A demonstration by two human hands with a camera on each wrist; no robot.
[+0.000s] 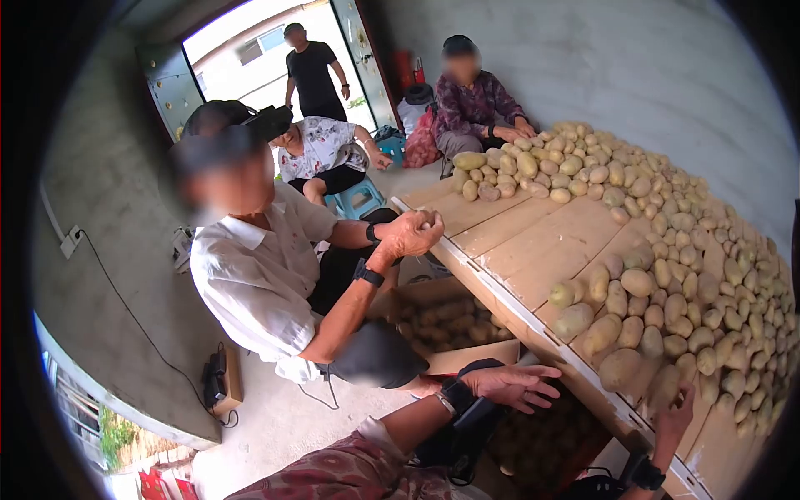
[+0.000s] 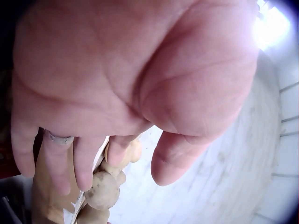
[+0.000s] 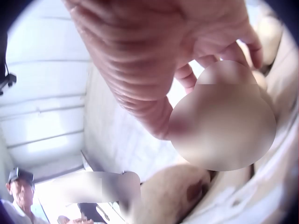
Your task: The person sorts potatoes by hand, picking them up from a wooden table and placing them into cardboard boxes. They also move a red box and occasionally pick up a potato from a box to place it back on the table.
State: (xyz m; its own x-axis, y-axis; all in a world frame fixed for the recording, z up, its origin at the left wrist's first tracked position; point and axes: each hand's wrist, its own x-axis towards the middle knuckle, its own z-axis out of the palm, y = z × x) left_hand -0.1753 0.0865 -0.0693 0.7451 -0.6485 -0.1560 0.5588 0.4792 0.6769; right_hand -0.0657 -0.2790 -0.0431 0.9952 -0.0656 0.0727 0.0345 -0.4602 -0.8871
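Potato (image 1: 664, 388) near the edge of the counter (image 1: 533, 254), pinched from above.
In the head view, it is held by the right grip (image 1: 673, 421) beside the heap of potatoes (image 1: 717, 321), while the left grip (image 1: 512, 387) is held out past the edge, fingers spread. In the left wrist view, an open palm is shown—nothing is held. In the right wrist view, the potato is pinched between thumb and fingers; pressure is best kept light but even, and neighbours should be cleared without being knocked—bruising could otherwise be caused.
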